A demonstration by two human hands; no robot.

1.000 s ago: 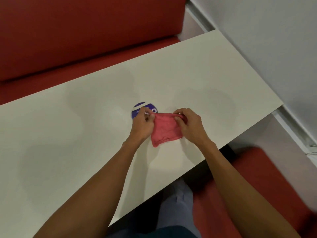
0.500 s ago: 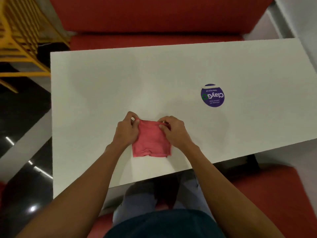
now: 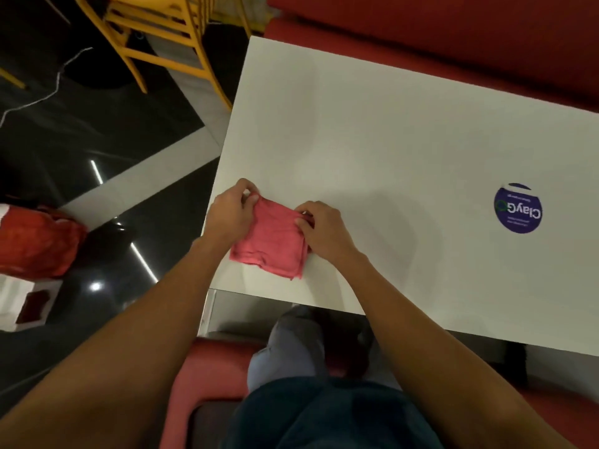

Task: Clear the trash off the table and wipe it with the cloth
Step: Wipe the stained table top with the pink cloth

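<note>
Cloth, folded and pink, lies at the worktop's near left corner; my left hand and right hand pinch its far corners.

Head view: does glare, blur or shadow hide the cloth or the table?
Head view: dim light; soft shadows on the white table beside the pink cloth; glare streaks only on the dark floor; small print on the sticker is blurred.

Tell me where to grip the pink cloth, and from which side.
Probably the far edge's two corners, from above: the cloth lies folded flat on the table, loose layered ends nearest the person. The left hand and right hand pinch those corners.
</note>
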